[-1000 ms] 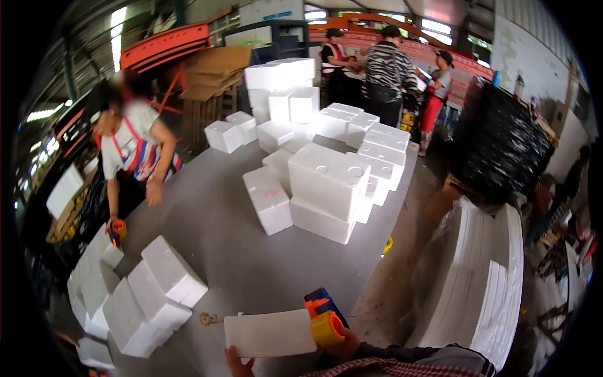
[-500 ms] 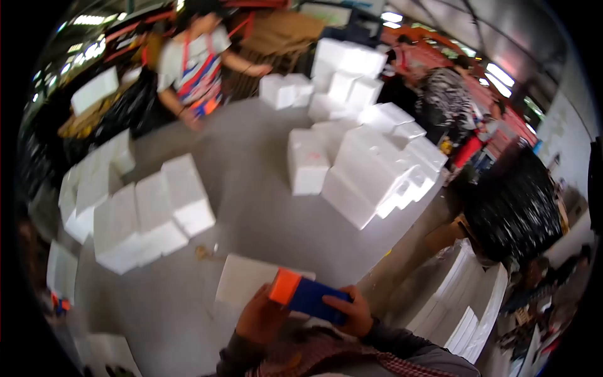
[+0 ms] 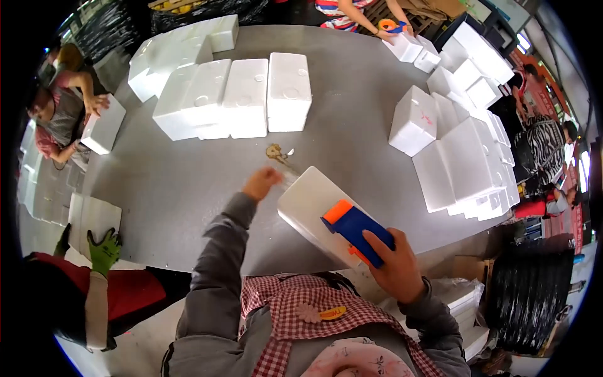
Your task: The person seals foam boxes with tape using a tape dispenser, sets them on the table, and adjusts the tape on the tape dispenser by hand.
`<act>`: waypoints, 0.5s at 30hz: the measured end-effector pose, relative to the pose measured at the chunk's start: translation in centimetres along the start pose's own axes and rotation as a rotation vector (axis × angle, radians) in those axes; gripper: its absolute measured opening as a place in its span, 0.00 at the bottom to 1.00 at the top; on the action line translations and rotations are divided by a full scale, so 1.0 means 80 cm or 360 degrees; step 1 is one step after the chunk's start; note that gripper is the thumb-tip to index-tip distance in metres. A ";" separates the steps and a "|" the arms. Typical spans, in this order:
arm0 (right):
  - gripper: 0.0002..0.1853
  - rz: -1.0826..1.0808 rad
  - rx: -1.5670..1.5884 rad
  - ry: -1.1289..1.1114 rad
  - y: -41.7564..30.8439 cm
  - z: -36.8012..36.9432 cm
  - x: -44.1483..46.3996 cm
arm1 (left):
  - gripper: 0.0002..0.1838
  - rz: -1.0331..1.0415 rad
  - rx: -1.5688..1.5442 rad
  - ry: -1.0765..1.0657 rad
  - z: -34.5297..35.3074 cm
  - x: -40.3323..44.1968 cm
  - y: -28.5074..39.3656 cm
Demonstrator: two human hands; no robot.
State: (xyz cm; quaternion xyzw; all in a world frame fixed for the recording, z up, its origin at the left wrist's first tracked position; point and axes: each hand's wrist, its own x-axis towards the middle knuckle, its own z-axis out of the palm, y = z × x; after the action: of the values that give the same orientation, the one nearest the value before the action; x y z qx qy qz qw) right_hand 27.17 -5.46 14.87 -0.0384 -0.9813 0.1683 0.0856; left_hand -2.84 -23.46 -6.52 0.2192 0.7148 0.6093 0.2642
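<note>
Centrally, one white foam box (image 3: 320, 188) lies at a slant on the grey table (image 3: 207, 220), near the wearer's edge; walls closed from above, contents hidden. Right hand (image 3: 397, 269): closed round the blue body of a tape gun (image 3: 361, 235), which lies over the box's upper face, orange end towards the far side. Left hand (image 3: 260, 183): just left of the box, above the table, blurred; cannot tell whether it grips anything. Just beyond the box, a small brown clump (image 3: 275, 152) and a white chip (image 3: 290, 151). Farther beyond and left of it, a row of four foam containers (image 3: 245, 97), side by side, round marks on their tops, insides out of sight; more containers (image 3: 182, 53) behind them. Right of the box, stacked containers (image 3: 461, 154), one by them with red marks (image 3: 414, 122). Well left of it, a co-worker's green glove (image 3: 103, 251) against a pale container (image 3: 94, 223); beyond that, another person's hands on a white block (image 3: 105, 125). Far side, a person holds a second tape gun (image 3: 391, 26) by two small containers.
</note>
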 end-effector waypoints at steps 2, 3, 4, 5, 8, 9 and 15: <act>0.30 0.0063 0.0050 -0.0005 -0.002 0.005 0.008 | 0.10 -0.0451 -0.0325 -0.0231 0.040 -0.010 -0.009; 0.30 0.0060 0.0030 -0.0046 -0.006 0.001 0.012 | 0.10 -0.0443 -0.0317 -0.0216 0.038 -0.011 -0.017; 0.31 0.0081 0.0019 -0.0096 -0.011 0.002 0.008 | 0.09 -0.0397 0.0322 0.0050 0.038 -0.018 -0.029; 0.31 0.0100 0.0023 -0.0102 -0.015 0.004 0.001 | 0.09 -0.0331 0.0950 0.0303 0.044 -0.028 -0.038; 0.28 0.0007 0.0075 -0.0041 -0.006 0.004 0.011 | 0.20 0.0450 0.0321 0.0532 0.028 -0.060 0.060; 0.28 0.0039 0.0095 -0.0093 -0.004 0.007 0.012 | 0.27 0.0864 0.0570 0.0260 0.026 -0.077 0.110; 0.31 -0.0037 0.0275 0.0139 0.066 0.010 -0.078 | 0.50 0.0995 0.2007 -0.0601 0.087 -0.130 0.163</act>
State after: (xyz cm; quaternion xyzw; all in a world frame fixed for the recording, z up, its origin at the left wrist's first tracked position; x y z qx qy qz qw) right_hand 33.37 -1.42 11.39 -0.0267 -0.9588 0.2496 0.1331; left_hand 9.46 -22.68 6.66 0.6251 0.7761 0.0803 0.0203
